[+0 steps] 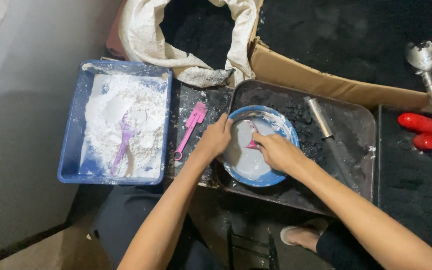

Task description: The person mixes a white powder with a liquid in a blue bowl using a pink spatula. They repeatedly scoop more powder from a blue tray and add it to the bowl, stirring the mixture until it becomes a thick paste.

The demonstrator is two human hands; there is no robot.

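Note:
A round blue bowl [282, 122] smeared with white paste sits tilted in a dark metal tray [361, 130] dusted with black powder. My left hand [215, 137] grips the bowl's left rim. Inside the bowl my right hand [276, 150] holds a small pink spoon [252, 143], whose tip rests in the white paste. A second pink measuring spoon [192, 122] lies on the dark surface just left of the tray, close to my left hand.
A blue rectangular tub [71, 150] of white powder with a purple spoon [123, 140] stands at the left. Behind are a white sack [141, 35] and a cardboard box [296, 75] of black powder, with a metal scoop [425, 62]. Red objects [418, 122] lie right. A metal tool [318, 117] rests in the tray.

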